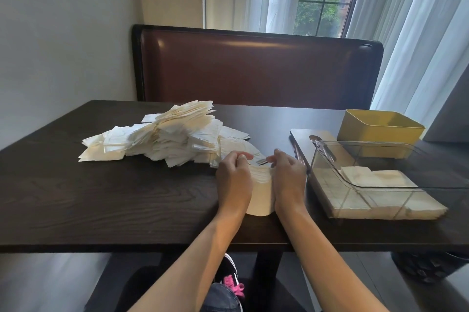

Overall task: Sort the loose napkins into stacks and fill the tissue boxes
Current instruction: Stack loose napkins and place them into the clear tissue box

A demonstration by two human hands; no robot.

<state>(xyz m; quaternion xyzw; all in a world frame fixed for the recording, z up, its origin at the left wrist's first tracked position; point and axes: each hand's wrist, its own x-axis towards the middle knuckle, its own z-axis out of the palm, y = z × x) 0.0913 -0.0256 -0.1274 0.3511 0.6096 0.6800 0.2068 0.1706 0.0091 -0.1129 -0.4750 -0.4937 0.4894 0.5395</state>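
A squared-up stack of white paper napkins (261,191) stands at the near middle of the dark wooden table (127,197), clasped between my hands: my left hand (234,181) curls round its left side, my right hand (289,177) its right. The loose heap of white napkins (162,139) lies just behind. To my right, a clear plastic box (380,174) holds flat napkins, a yellow box (380,131) behind it.

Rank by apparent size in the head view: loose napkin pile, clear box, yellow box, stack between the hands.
1. Loose napkin pile
2. Clear box, close behind; it sits nearer the camera, so this order is unsure
3. Yellow box
4. Stack between the hands
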